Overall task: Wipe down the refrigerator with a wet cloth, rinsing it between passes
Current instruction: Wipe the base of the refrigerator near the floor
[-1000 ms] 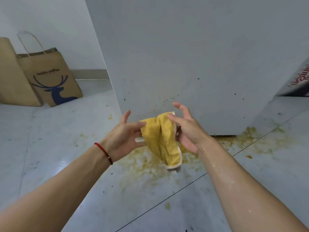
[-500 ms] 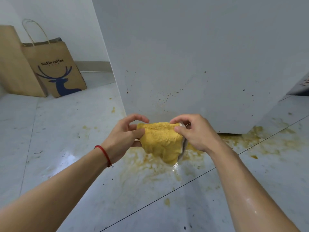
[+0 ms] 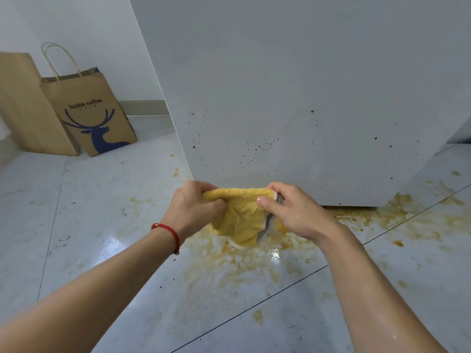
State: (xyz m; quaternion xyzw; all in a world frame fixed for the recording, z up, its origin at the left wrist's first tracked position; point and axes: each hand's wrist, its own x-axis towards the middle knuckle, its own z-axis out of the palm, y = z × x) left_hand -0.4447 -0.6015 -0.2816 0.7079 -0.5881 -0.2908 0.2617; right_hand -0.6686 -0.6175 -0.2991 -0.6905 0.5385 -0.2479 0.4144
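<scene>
A yellow cloth (image 3: 242,217) with a pale edge hangs between my two hands, low in front of the refrigerator. My left hand (image 3: 193,207) grips its left top corner with curled fingers. My right hand (image 3: 293,212) pinches the right top corner between thumb and fingers. The refrigerator (image 3: 293,85) is a white panel that fills the upper right, with brown specks spattered over its lower part just above the cloth. My left wrist wears a red string.
A yellow-brown wet spill (image 3: 254,261) spreads on the grey tiled floor under the cloth and along the refrigerator's base to the right. Two brown paper bags (image 3: 86,110) lean against the wall at the back left.
Both hands closed on the cloth's top corners and pulled it out flat between them. The view moved closer to the refrigerator's lower panel.
</scene>
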